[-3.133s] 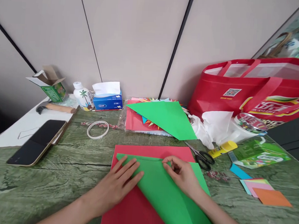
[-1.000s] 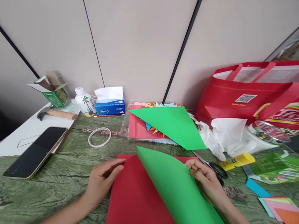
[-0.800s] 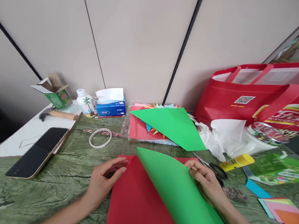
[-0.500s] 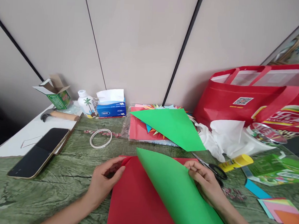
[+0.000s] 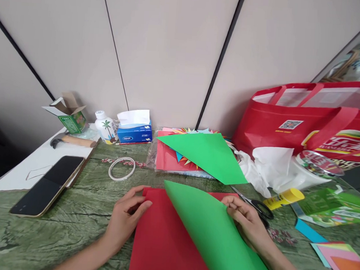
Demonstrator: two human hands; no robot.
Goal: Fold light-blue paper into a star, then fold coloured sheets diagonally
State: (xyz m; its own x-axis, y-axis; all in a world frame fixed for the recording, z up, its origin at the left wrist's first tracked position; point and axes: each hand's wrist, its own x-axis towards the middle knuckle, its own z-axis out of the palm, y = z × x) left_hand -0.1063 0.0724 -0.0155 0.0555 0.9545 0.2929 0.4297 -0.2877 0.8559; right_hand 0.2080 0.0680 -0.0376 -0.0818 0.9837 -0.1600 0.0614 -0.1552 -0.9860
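A red sheet [image 5: 166, 237] lies on the table near its front edge, and a curled green sheet [image 5: 207, 223] covers its right part. At the red sheet's upper left corner is my left hand [image 5: 127, 217], its thumb over the paper and its fingers apart, touching the edge. My right hand [image 5: 244, 222] pinches the green sheet's upper right edge and holds it lifted. Behind, a cut green piece [image 5: 209, 153] rests on a pink pack [image 5: 164, 156]. Black-handled scissors [image 5: 261, 208] lie just beyond my right hand.
Left: phone [image 5: 48, 185], hammer [image 5: 74, 141], white tape ring [image 5: 122, 169]. At the back are a bottle [image 5: 105, 127], a tissue box [image 5: 133, 131] and a red bag [image 5: 273, 121]. Right: glue stick [image 5: 285, 198], green box [image 5: 335, 207], small coloured papers [image 5: 338, 257].
My left thumb and fingers have spread and released the red sheet's corner, which now lies flatter. The view has shifted slightly.
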